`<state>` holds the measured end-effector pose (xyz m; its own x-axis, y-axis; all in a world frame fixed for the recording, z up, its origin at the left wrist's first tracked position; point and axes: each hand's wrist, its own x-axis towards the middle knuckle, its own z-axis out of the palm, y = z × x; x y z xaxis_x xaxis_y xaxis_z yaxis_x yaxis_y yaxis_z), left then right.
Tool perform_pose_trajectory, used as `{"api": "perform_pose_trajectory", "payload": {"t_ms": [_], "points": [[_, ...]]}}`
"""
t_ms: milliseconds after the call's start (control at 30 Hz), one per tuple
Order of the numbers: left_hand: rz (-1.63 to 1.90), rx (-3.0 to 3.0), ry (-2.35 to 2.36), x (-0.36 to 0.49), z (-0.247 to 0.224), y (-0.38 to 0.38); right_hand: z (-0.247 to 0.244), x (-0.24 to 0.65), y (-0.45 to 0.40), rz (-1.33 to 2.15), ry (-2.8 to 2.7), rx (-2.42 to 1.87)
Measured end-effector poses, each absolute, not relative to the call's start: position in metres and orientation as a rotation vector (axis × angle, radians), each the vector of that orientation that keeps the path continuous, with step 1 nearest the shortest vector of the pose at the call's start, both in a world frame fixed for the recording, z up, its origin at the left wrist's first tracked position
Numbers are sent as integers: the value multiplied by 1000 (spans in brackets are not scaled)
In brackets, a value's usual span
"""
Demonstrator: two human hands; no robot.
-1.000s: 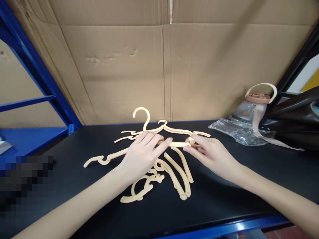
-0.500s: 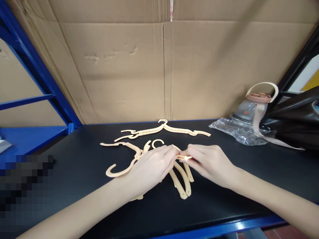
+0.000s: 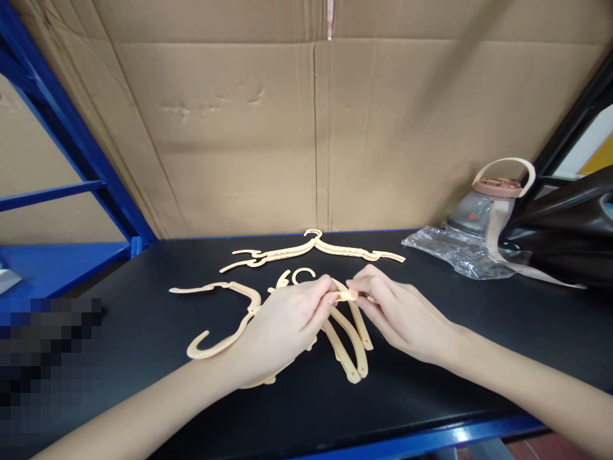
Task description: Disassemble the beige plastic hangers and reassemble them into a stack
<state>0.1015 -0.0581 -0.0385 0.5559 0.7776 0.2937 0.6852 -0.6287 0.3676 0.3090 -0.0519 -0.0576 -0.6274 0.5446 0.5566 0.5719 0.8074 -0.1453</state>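
Observation:
A cream folding clothes hanger [image 3: 345, 296] is held in both my hands above the table. Its hook and one hinged arm stick out to the left, past my left wrist. My left hand [image 3: 290, 316] is closed around its middle and hides much of it. With thumb and fingers, my right hand [image 3: 400, 310] pinches the hanger's right end, close to my left fingertips. Underneath lie more cream folded hangers [image 3: 358, 348], partly covered by my left hand and forearm. Farther back, unfolded hangers [image 3: 287, 252] lie together with their arms spread.
Crumpled clear plastic [image 3: 454, 252] lies at the back right beside a strapped water bottle [image 3: 483, 207] and a black glossy bag [image 3: 569, 223]. Cardboard [image 3: 239, 128] stands behind the black tabletop [image 3: 407, 409]. A blue metal frame [image 3: 71, 115] rises at the left.
The held hanger's hook and left arm have swung left and slightly toward me. Its joint now shows between my fingertips, and my right hand has shifted and turned slightly.

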Motion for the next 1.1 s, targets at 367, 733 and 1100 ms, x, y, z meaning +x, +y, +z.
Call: {"api": "perform_pose_trajectory", "payload": {"t_ms": [367,733,1100], "points": [[663,2566,1233,99,-36,-59,-58,312,-50,-456,-2331,-725],[612,2623,1218,99,-33,-57,-60,310,-50,-583,-2325,-770],[657,2528,1245,96,-30,-62,-64,309,-49,-750,-2193,-763]]}}
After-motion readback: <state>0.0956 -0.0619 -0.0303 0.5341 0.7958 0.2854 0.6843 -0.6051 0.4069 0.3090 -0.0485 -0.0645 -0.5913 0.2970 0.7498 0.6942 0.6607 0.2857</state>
